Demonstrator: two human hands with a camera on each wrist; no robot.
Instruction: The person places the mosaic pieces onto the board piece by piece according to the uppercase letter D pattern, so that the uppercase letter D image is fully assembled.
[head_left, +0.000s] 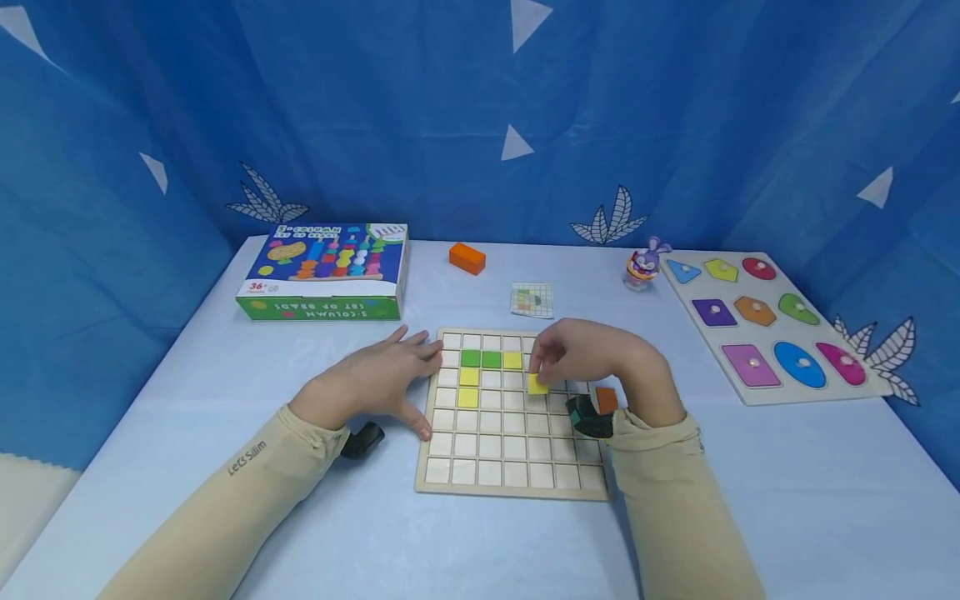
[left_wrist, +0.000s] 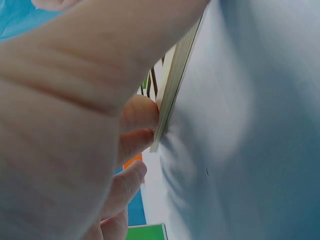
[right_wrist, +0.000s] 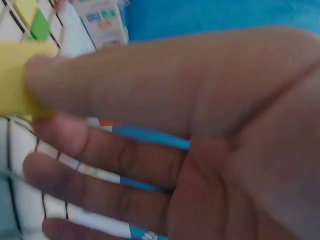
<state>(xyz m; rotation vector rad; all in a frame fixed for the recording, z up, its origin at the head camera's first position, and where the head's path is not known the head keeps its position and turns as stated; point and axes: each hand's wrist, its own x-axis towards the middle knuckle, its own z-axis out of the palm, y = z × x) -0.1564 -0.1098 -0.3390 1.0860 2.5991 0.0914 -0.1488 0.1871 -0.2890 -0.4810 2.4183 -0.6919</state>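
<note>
Since the grid board [head_left: 489,422] might slip, the left hand [head_left: 386,375] — spread, holding nothing — touches its edge. Right hand [head_left: 588,354]: one yellow tile [head_left: 537,386], pinched (presumably for control).

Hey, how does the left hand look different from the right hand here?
The left hand spreads its fingers at the left edge of the grid board, while the right hand is over the board. The left hand holds no tile; the right hand pinches a yellow tile. Both come out of beige sleeves.

Bright head pic, R-wrist v. blurry
</note>
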